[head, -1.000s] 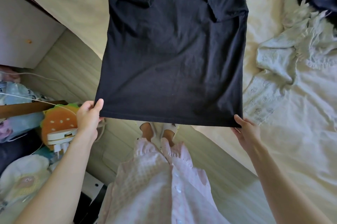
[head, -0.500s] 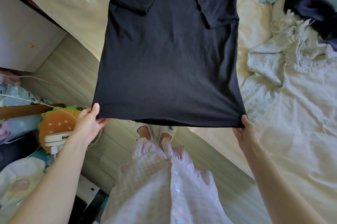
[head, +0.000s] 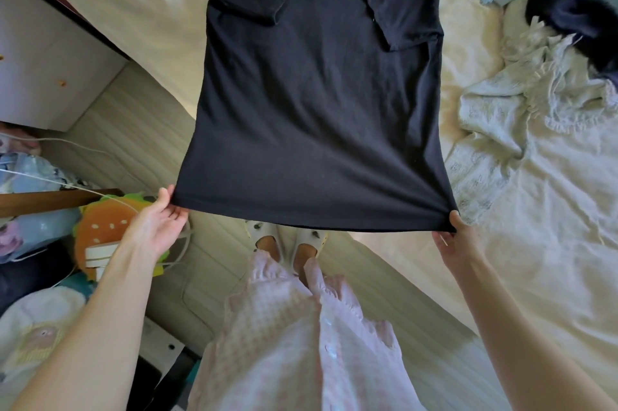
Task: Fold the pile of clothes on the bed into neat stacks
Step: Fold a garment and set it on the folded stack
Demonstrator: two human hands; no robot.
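While you stand at the bed point(head: 551, 276), your left hand point(head: 157, 230) and right hand point(head: 458, 240) each pinch a bottom corner of the black T-shirt point(head: 317, 102), stretched above the mattress edge, sleeves folded in.

cream bed point(head: 551, 276), rumpled clothes pile point(head: 535, 82), black shirt point(head: 317, 92)

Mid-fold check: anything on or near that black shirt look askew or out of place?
Nothing wrong with the black shirt: both sleeves are folded in, and the left hand and right hand each pinch a hem corner. The unfolded clothes remain heaped on the bed, as expected.
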